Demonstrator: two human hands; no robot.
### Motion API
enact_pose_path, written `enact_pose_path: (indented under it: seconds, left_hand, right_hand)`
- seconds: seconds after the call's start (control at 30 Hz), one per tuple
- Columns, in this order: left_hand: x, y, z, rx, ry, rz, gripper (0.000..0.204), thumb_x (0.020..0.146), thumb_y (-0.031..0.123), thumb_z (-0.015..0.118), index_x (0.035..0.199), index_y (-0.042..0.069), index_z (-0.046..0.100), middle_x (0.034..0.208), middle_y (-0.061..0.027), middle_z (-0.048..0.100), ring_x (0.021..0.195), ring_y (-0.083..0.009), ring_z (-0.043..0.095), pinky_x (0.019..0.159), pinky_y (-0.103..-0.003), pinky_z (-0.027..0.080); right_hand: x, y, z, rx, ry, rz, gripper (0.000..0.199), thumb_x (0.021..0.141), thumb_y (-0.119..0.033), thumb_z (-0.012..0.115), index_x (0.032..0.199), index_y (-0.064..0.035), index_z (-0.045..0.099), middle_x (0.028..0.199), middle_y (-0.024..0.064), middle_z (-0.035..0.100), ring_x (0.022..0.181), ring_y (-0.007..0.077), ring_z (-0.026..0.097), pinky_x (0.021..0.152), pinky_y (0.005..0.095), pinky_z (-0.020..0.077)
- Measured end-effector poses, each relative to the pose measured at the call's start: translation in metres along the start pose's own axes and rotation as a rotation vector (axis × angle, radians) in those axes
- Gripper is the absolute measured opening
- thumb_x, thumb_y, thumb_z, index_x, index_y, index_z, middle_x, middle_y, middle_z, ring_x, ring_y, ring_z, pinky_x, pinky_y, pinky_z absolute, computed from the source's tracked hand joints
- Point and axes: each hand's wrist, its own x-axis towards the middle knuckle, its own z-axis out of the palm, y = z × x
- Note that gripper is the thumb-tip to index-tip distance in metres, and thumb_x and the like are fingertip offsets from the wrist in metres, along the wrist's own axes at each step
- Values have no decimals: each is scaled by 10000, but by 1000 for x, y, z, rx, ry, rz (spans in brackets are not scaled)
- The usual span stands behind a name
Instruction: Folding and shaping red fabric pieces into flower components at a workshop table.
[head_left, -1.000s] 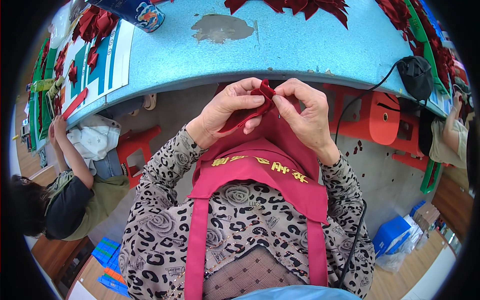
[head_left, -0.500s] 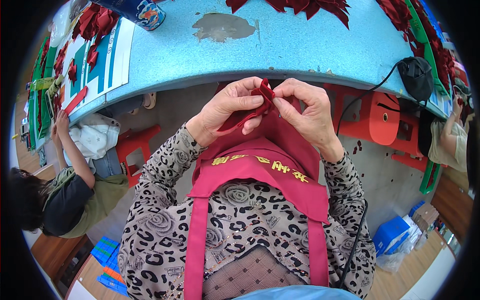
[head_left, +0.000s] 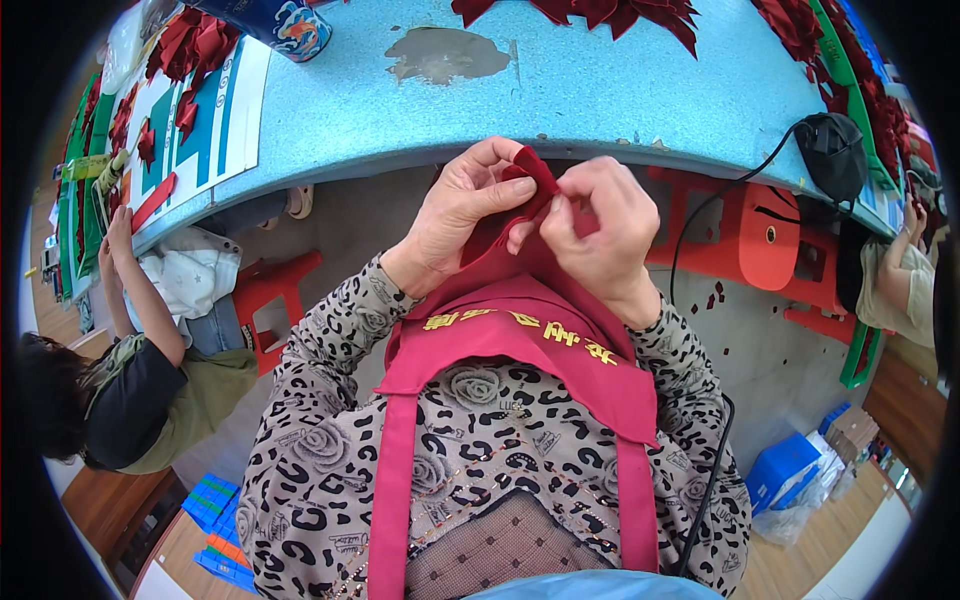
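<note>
A folded piece of dark red fabric [head_left: 537,170] is held up in front of my apron, just off the near edge of the blue table [head_left: 420,110]. My left hand [head_left: 465,205] is closed on it, thumb on top and fingers behind. My right hand [head_left: 607,220] is closed in a pinch at the fabric's right edge, somewhat smeared by motion. Whether a needle or other small thing sits in that pinch cannot be made out. The lower part of the fabric blends with my red apron [head_left: 500,330].
Dark red fabric petals [head_left: 600,12] lie on the table's far side. A dark blue cup [head_left: 295,30] stands far left. To the right are a black pouch [head_left: 835,155] with a cord and red stools [head_left: 765,235]. Another person [head_left: 150,390] works at the left.
My right hand has turned and come in closer to the fabric, its fingers more curled. The fabric's upper tip has shifted slightly up and tilts left. My left hand has moved slightly.
</note>
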Motion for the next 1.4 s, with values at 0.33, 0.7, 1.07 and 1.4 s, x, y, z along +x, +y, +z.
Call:
enact_pose_path:
  seconds: [0.33, 0.7, 1.07, 1.4]
  left_hand:
    - [0, 3, -7, 576, -129, 395, 213, 770, -110, 602, 910, 43, 557, 876, -30, 525, 729, -124, 553, 565, -204, 475]
    - [-1, 18, -15, 1038, -276, 626, 246, 723, -116, 630, 903, 40, 569, 897, -32, 515, 751, -104, 531, 578, -200, 452]
    - [-9, 27, -3, 219, 26, -162, 147, 890, 108, 582, 1008, 40, 526, 787, -52, 575, 549, -118, 526, 497, -205, 425]
    - [-1, 21, -9, 147, 11, -206, 165, 890, 127, 591, 1016, 34, 538, 781, -62, 585, 546, -114, 535, 487, -204, 426]
  right_hand:
    - [-3, 18, -1, -189, 94, -511, 247, 610, 4, 632, 846, -59, 597, 760, 42, 577, 620, 192, 560, 562, 302, 437]
    - [2, 12, -2, -135, -7, -509, 301, 611, 52, 618, 890, -62, 621, 784, 43, 586, 635, 187, 563, 583, 296, 445]
    - [4, 4, -4, 250, -146, 41, 168, 720, 81, 579, 871, 17, 614, 848, 101, 612, 738, 164, 589, 662, 249, 461]
    - [3, 9, 0, 271, -192, 178, 134, 733, 55, 602, 864, 30, 602, 792, 74, 603, 693, 132, 572, 622, 236, 439]
